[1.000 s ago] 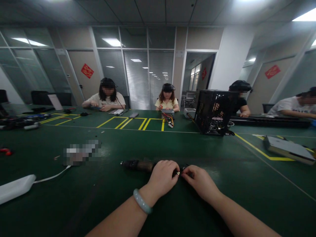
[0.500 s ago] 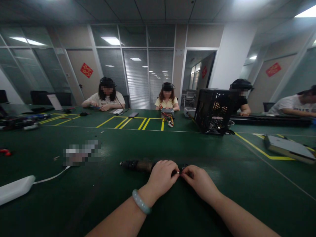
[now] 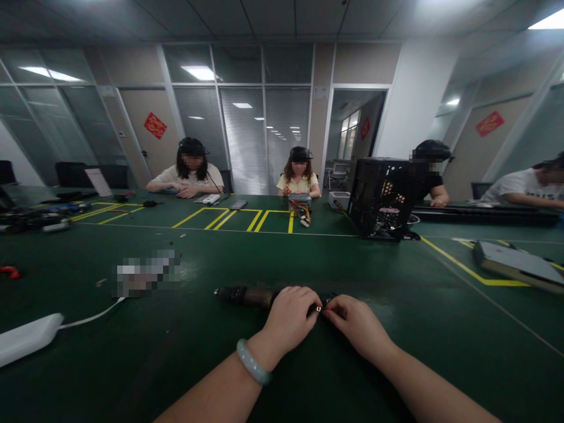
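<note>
A dark, long cylindrical tool with a metal tip (image 3: pixel 251 296), possibly an electric screwdriver, lies on the green table with its tip to the left. My left hand (image 3: pixel 291 317) is over its right part and hides it. Between the thumb and fingers of that hand shows a small shiny metal piece (image 3: pixel 318 309). My right hand (image 3: pixel 356 323) is closed in a pinch close beside it; what its fingertips hold is hidden. Just behind the right fingertips a small dark part (image 3: pixel 329 297) shows, mostly covered.
A white power strip (image 3: pixel 30 339) with a cable is at the left, near a blurred-out item (image 3: pixel 145 275). A black computer case (image 3: pixel 381 198) stands at the back right, a grey metal box (image 3: pixel 520 265) farther right. Across the table several people sit, one behind a power supply (image 3: pixel 300 204) with coloured wires.
Both hands stay almost in place. The small metal piece at my left fingertips has turned slightly and shows a little more. The tool has not visibly moved.
</note>
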The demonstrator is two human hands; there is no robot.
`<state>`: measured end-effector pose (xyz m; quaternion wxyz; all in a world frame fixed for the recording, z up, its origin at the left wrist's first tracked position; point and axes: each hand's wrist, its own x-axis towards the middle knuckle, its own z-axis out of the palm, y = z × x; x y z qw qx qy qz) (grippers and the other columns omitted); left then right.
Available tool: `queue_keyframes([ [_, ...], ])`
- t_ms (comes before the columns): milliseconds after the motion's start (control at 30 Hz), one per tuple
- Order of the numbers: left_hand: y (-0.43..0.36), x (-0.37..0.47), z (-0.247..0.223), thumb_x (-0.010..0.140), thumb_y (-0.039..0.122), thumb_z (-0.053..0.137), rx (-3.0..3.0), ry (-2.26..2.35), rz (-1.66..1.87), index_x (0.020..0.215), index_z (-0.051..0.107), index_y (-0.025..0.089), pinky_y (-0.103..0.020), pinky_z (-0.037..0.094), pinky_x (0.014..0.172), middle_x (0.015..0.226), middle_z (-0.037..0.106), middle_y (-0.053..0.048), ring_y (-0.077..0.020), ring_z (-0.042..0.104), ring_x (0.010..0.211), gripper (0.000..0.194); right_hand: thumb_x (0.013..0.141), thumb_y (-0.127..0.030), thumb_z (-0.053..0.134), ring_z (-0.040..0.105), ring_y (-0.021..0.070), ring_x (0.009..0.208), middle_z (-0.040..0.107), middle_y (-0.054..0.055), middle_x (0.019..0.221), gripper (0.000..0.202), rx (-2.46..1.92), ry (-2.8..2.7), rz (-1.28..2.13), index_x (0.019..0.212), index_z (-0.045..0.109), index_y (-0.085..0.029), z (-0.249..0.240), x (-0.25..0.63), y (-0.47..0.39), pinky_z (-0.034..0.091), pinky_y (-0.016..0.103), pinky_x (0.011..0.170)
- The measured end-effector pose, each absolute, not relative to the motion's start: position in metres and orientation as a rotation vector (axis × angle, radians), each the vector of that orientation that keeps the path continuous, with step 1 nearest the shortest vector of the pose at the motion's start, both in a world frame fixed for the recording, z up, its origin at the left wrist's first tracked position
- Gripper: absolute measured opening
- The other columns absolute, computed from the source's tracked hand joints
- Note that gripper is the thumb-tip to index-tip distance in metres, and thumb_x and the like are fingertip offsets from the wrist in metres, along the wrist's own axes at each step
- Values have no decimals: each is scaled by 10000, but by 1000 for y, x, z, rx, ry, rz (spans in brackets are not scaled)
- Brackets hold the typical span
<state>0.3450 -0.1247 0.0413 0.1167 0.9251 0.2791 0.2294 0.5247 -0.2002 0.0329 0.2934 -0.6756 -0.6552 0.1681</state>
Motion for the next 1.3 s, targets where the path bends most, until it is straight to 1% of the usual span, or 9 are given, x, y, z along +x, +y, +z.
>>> queue_keyframes([
  [133,-126,345,42,833,203,622,2673,910,667,1025,570,248,-367,417,855,982,642,7,-199,587,936,204,877,-277,574,627,166,810,681,10,919,134,-1793,-1740,457,872,699,-232,36,524,-203,455,257,717],
  [267,-126,345,43,843,195,606,2698,878,635,967,577,243,-362,416,862,967,639,17,-188,589,930,136,878,-269,574,629,168,821,682,12,918,133,-1788,-1754,438,885,701,-231,35,524,-203,456,263,737],
  [400,-126,345,43,852,193,590,2699,839,651,952,588,245,-359,421,851,965,644,16,-190,588,929,112,873,-274,590,628,164,817,682,5,910,116,-1788,-1756,421,874,698,-233,33,526,-202,451,259,731],
  [500,-126,345,43,843,179,593,2711,820,665,942,594,241,-355,420,848,966,647,15,-193,586,935,117,868,-277,604,626,158,810,684,0,899,107,-1792,-1747,405,864,698,-225,34,526,-203,446,251,724],
  [667,-125,344,40,848,193,596,2723,831,650,982,594,252,-357,424,869,1006,642,23,-190,588,963,146,874,-271,606,627,152,821,690,1,904,113,-1781,-1747,389,874,707,-220,35,524,-204,441,245,735],
  [900,-125,344,40,845,203,600,2710,857,635,998,580,236,-376,443,869,1011,641,8,-200,594,968,158,876,-270,608,627,154,833,687,3,922,107,-1785,-1749,398,884,703,-223,36,524,-206,447,251,748],
  [1000,-126,344,40,845,189,597,2703,864,639,1002,573,233,-384,438,917,1116,624,-3,-203,583,1046,165,878,-285,605,626,156,825,687,2,917,117,-1800,-1753,401,880,705,-225,37,524,-206,447,254,737],
  [1100,-126,343,40,840,175,595,2714,853,642,974,576,225,-403,417,975,1257,569,-15,-217,535,1158,144,878,-291,602,626,162,820,690,7,913,125,-1814,-1751,400,878,707,-223,37,523,-206,443,257,722],
  [1300,-126,342,41,848,190,593,2710,831,644,964,594,234,-415,428,961,1258,576,-6,-215,548,1142,124,874,-284,605,624,155,809,692,0,912,119,-1802,-1748,408,890,709,-228,36,524,-205,438,247,712],
])
